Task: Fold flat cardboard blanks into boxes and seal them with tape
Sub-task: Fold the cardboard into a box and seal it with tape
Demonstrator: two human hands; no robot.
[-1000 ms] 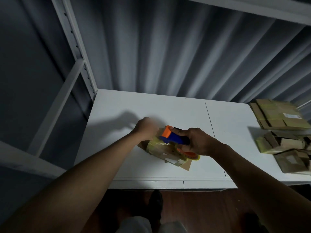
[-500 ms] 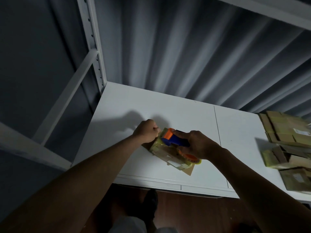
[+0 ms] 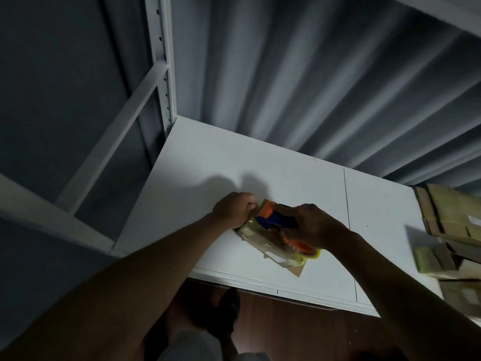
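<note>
The right hand (image 3: 316, 226) has its fingers (image 3: 299, 211) curled round the blue and orange tape dispenser (image 3: 276, 220), thumb underneath, gripping it from the side. The dispenser sits on top of the small cardboard box (image 3: 270, 244), and its tape roll (image 3: 303, 247) shows at the box's near right corner. The left hand (image 3: 233, 212) is balled tightly, knuckles up, touching the box's far left end beside the dispenser's orange nose; whether its fingers pinch the tape or a flap there cannot be told.

The box lies slantwise on the white worktop (image 3: 208, 162), near the front edge, with one brown flap (image 3: 299, 270) sticking out toward that edge. Bare white surface stretches behind the hands to the grey curtain (image 3: 286, 74) and leftward to the worktop's corner, where a white metal frame upright (image 3: 162, 61) rises. To the right, past a seam in the surface, a blurred stack of cardboard boxes (image 3: 453, 230) stands well apart from the hands, at the picture's edge. Below the front edge, dark wooden floor (image 3: 299, 329) shows.
</note>
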